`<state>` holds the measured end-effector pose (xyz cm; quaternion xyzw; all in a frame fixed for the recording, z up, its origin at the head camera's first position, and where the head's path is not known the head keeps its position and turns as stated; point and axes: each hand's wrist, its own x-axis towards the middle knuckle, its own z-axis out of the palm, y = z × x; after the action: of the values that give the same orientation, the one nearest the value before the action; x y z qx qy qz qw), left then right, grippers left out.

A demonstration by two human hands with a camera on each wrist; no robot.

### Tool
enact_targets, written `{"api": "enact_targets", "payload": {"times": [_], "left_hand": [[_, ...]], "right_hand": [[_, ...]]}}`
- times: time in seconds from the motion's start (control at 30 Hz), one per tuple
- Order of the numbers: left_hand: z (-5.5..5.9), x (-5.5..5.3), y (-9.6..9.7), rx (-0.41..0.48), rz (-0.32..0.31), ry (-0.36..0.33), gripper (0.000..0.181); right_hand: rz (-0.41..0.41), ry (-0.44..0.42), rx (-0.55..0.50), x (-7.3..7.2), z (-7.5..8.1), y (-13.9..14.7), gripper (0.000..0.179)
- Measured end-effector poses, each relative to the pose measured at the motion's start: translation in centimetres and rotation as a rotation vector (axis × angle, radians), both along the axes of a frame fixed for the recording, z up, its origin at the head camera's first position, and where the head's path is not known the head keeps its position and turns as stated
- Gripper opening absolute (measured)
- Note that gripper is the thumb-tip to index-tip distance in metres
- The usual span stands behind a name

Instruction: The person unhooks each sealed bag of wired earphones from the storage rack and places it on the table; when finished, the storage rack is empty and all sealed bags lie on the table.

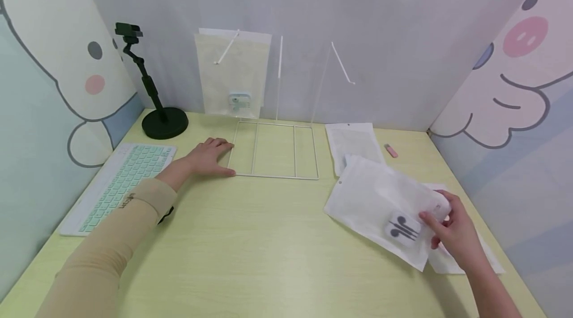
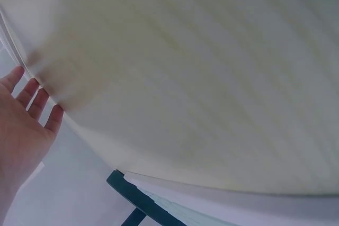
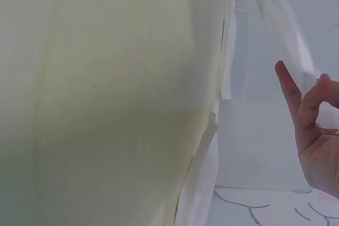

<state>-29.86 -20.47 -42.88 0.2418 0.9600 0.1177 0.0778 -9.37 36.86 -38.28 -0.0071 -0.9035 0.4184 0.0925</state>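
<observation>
My right hand (image 1: 456, 231) pinches the right edge of a white bag (image 1: 362, 193), thumb on top, in the head view. A white case with dark earphone shapes (image 1: 403, 228) shows through its lower part. The same hand (image 3: 320, 130) appears in the right wrist view with the bag's edge (image 3: 288, 30) between its fingers. On the table, my left hand (image 1: 209, 158) spreads its thumb and fingers at the left side of a white wire rack's base (image 1: 277, 176). From the rack's left prong (image 1: 227, 48) hangs another pale bag (image 1: 233, 71) with a small light-blue item inside.
More white bags lie flat, one (image 1: 353, 141) behind the held bag and one (image 1: 488, 258) beneath my right hand. A pink USB stick (image 1: 391, 151) lies at the back right. The keyboard (image 1: 121, 188) and black phone stand (image 1: 164, 123) occupy the left side.
</observation>
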Motion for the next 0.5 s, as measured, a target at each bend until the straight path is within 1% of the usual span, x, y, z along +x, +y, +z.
{"api": "enact_targets", "payload": {"times": [0.07, 0.13, 0.2, 0.27, 0.33, 0.4, 0.5], "left_hand": [[0.0, 0.0, 0.1, 0.000, 0.000, 0.001, 0.094], [0.1, 0.1, 0.1, -0.003, 0.001, 0.002, 0.094], [0.1, 0.1, 0.1, -0.004, 0.001, 0.002, 0.094], [0.1, 0.1, 0.1, -0.005, 0.002, 0.001, 0.094], [0.1, 0.2, 0.1, -0.005, 0.003, 0.000, 0.093], [0.1, 0.2, 0.2, -0.006, 0.003, 0.001, 0.093], [0.1, 0.2, 0.2, -0.005, 0.001, 0.005, 0.093]], "right_hand": [[-0.045, -0.039, 0.050, 0.2, 0.0, 0.0, 0.053], [-0.087, -0.071, 0.119, 0.4, 0.1, 0.0, 0.050], [-0.119, -0.081, 0.193, 0.6, 0.3, 0.0, 0.047], [-0.134, -0.059, 0.265, 0.7, 0.3, 0.1, 0.039], [-0.126, -0.027, 0.317, 0.7, 0.4, 0.3, 0.029], [-0.089, 0.000, 0.362, 0.7, 0.4, 0.7, 0.024], [0.020, 0.040, 0.392, 0.5, 0.2, 1.3, 0.028]]}}
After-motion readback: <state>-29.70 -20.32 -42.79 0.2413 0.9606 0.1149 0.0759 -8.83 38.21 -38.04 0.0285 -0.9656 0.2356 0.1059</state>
